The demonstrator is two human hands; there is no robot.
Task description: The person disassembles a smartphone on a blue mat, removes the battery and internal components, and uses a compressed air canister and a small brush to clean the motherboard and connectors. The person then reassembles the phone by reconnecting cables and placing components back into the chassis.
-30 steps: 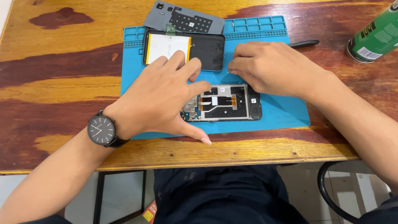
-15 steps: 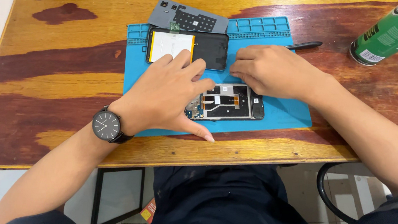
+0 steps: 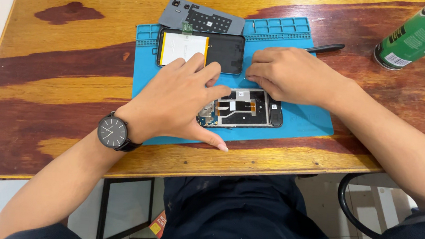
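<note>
An opened phone point(image 3: 246, 108) with exposed circuit parts lies on a blue work mat point(image 3: 304, 125). My left hand point(image 3: 178, 101) rests on the phone's left end, fingers spread over it, with a black watch on the wrist. At the phone's upper right edge my right hand point(image 3: 293, 75) presses down with curled fingers; what its fingertips pinch is hidden. Behind the hands lies a second phone body point(image 3: 223, 51) with a white and yellow battery, and a grey back cover point(image 3: 201, 17) beyond it.
A green spray can point(image 3: 422, 33) lies at the table's far right. A black pen-like tool point(image 3: 326, 46) sits by the mat's right top edge. The wooden table point(image 3: 63, 70) has its front edge near my lap. A dark frame stands on the floor below.
Hands stay on the opened phone; the view has shifted slightly, so everything sits a little lower and to the right in frame.
</note>
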